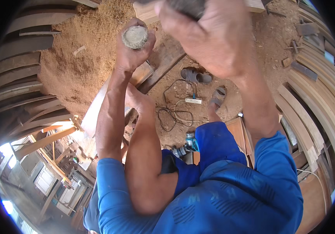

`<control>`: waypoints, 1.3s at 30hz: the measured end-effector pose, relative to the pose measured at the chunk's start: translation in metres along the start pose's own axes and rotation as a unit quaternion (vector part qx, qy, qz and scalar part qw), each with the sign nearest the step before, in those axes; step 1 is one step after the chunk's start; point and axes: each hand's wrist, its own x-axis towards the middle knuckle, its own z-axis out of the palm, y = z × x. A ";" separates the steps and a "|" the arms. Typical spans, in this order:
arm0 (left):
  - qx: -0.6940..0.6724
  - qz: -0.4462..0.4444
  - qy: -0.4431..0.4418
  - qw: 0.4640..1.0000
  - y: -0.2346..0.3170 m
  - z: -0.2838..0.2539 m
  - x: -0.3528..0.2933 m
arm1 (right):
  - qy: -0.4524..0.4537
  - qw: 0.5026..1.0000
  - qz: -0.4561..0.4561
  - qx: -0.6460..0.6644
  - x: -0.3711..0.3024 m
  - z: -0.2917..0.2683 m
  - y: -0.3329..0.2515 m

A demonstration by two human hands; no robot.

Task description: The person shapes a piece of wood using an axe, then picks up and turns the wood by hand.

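Observation:
My left hand (pixel 125 58) is wrapped round an upright tool, seen end-on. Its round wooden butt (pixel 134 37) is pale and frayed at the rim, like a struck chisel handle. The blade is mostly hidden below the fist. Raised close to the camera at the top, my right hand (pixel 218 43) is blurred by motion. Its fingers close round a dark, blunt wooden piece (pixel 189 6), like a mallet; the rest is cut off by the frame. Behind both hands lies a pale timber (pixel 146 13). My bare left foot (pixel 138 99) is by a wooden board (pixel 163 62).
Sawdust and shavings (pixel 85 43) cover the ground. A white power strip (pixel 193 101) with looped black cables (pixel 167 113), loose sandals (pixel 196 76) and a teal power tool (pixel 192 142) lie near my legs. Planks are stacked left (pixel 15 58) and right (pixel 319 105).

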 end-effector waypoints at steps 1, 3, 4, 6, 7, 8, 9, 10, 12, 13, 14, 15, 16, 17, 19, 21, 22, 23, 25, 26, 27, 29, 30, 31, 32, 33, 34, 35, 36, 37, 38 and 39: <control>-0.015 0.010 0.009 1.000 0.004 0.001 0.001 | 0.046 0.995 -0.014 0.085 0.000 0.000 -0.005; -0.024 0.034 0.007 0.999 0.010 0.001 -0.001 | -0.178 0.966 0.099 -0.160 0.001 0.001 0.000; 0.015 0.077 0.019 0.997 0.007 0.005 -0.001 | -0.154 0.947 0.008 -0.283 -0.005 0.023 0.036; -0.042 0.006 0.029 0.999 -0.002 0.003 -0.012 | -0.147 0.951 -0.001 -0.271 0.004 0.015 0.026; -0.042 0.008 0.031 0.999 -0.008 -0.001 -0.016 | -0.147 0.955 -0.008 -0.258 0.004 0.010 0.020; -0.031 0.041 0.016 0.999 -0.015 -0.009 -0.020 | -0.084 0.974 -0.072 -0.199 0.003 0.006 0.016; -0.019 0.072 -0.001 0.997 -0.019 -0.015 -0.026 | -0.084 0.974 -0.072 -0.199 -0.001 0.007 0.010; -0.019 0.071 -0.001 0.997 -0.023 -0.016 -0.034 | -0.057 0.983 -0.111 -0.131 -0.005 0.010 0.004; -0.008 0.079 -0.003 0.997 -0.028 -0.018 -0.046 | -0.079 0.982 -0.084 -0.149 -0.010 0.022 0.003; -0.046 0.032 -0.029 0.998 -0.024 -0.014 -0.044 | -0.075 0.982 -0.084 -0.153 -0.011 0.032 0.013; -0.079 -0.018 -0.050 0.995 -0.021 -0.013 -0.043 | -0.171 0.957 -0.037 -0.230 -0.011 0.042 0.024; -0.109 -0.072 -0.065 0.989 -0.019 -0.010 -0.046 | -0.268 0.914 0.007 -0.305 -0.005 0.043 0.022; 0.056 0.059 -0.037 0.996 -0.016 -0.009 -0.045 | -0.280 0.923 0.057 -0.257 -0.010 0.042 0.018; 0.220 0.186 -0.005 0.958 -0.017 -0.007 -0.042 | -0.280 0.922 0.056 -0.262 -0.004 0.034 0.018; -0.103 0.010 -0.073 0.992 -0.049 -0.018 -0.050 | -0.119 0.982 -0.080 -0.127 -0.009 0.023 -0.005; 0.025 0.102 -0.018 0.994 -0.033 -0.012 -0.033 | -0.082 0.988 -0.083 -0.104 -0.007 0.013 -0.002; 0.070 0.132 0.003 0.989 -0.020 -0.010 -0.023 | -0.044 0.992 -0.092 -0.080 -0.006 0.008 -0.001; -0.018 0.082 0.026 0.996 -0.010 -0.007 -0.016 | -0.043 0.992 -0.091 -0.080 -0.006 -0.002 0.001; -0.102 0.029 0.051 0.993 0.005 -0.002 -0.008 | 0.050 0.987 -0.135 -0.070 -0.008 -0.018 0.003; -0.076 0.022 0.042 0.996 0.010 0.002 -0.004 | 0.080 0.983 -0.148 -0.066 -0.009 -0.024 0.005; -0.050 0.017 0.033 0.998 0.012 0.005 -0.001 | 0.093 0.982 -0.162 -0.004 -0.008 -0.026 0.007; -0.059 -0.018 0.029 0.998 0.012 0.007 0.001 | 0.099 0.978 -0.170 0.066 -0.007 -0.035 0.007; -0.064 -0.033 0.026 0.997 0.012 0.010 0.002 | 0.095 0.980 -0.162 0.071 -0.008 -0.042 0.005; -0.068 -0.048 0.023 0.996 0.012 0.012 0.003 | 0.091 0.981 -0.155 0.076 -0.010 -0.048 0.002; -0.067 -0.048 0.020 0.996 0.013 0.013 0.004 | 0.124 0.967 -0.218 0.055 -0.004 -0.050 0.010; -0.058 -0.059 0.013 0.996 0.013 0.013 0.004 | 0.126 0.964 -0.227 0.060 -0.005 -0.050 0.012; -0.050 -0.068 0.006 0.996 0.014 0.013 0.004 | 0.129 0.961 -0.237 0.066 -0.005 -0.049 0.014; -0.050 -0.068 0.005 0.996 0.015 0.013 0.004 | 0.132 0.957 -0.247 0.071 -0.006 -0.049 0.016; -0.036 -0.047 -0.003 0.998 0.015 0.014 0.001 | 0.141 0.963 -0.223 0.054 -0.008 -0.043 0.019; -0.023 -0.023 -0.012 0.999 0.015 0.016 0.001 | 0.147 0.965 -0.212 0.043 -0.011 -0.034 0.025; -0.023 -0.021 -0.012 0.999 0.016 0.019 0.000 | 0.153 0.967 -0.201 0.033 -0.014 -0.025 0.030; 0.004 -0.013 -0.003 1.000 0.019 0.021 -0.002 | 0.084 0.985 -0.132 -0.066 -0.019 -0.010 0.041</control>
